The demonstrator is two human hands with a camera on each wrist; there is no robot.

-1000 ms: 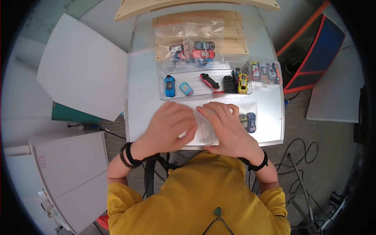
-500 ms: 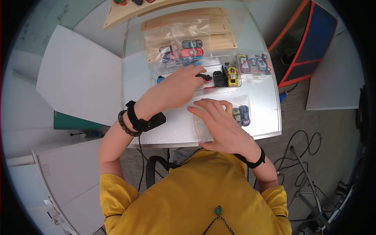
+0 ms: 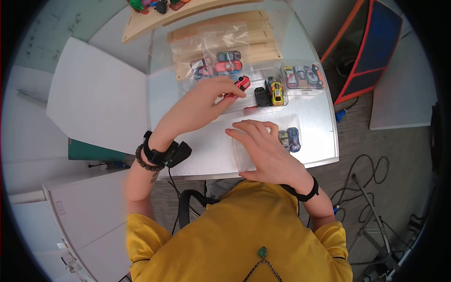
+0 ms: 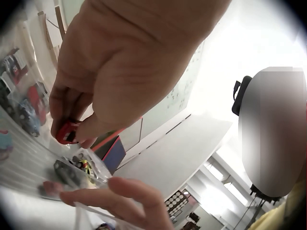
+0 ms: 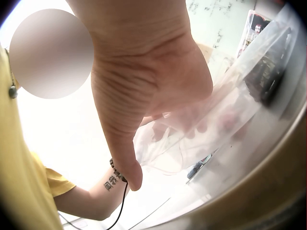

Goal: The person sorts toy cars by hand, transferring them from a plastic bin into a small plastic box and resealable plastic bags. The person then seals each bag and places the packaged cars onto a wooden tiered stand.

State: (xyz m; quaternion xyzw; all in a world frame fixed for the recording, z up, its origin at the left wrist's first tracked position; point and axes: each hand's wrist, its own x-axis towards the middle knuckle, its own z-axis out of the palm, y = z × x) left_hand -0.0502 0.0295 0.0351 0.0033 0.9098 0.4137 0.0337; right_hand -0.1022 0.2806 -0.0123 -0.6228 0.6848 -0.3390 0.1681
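Observation:
My left hand [image 3: 203,102] pinches a small red toy car [image 3: 243,83] between thumb and fingertips, over the clear plastic tray [image 3: 261,108]. The left wrist view shows the car's red end [image 4: 68,132] poking out of that grip. Near the table's front edge, my right hand [image 3: 275,152] holds a clear zip bag [image 3: 240,157], thumb and fingers spread at its mouth. Its fingers show blurred through the plastic in the right wrist view. Beyond the right hand, a dark blue toy car [image 3: 294,139] and a greenish one [image 3: 283,138] lie in the bag.
The tray also holds a black toy car [image 3: 261,97] and a yellow one [image 3: 277,94]. Behind it, a clear bag [image 3: 230,35] with several cars lies against a wooden rack [image 3: 275,46]. A clear box [image 3: 305,90] of cars stands at the right.
My left hand has moved from beside the right hand to the tray and taken hold of the red car, which now shows its red top. The right hand stays at the bag.

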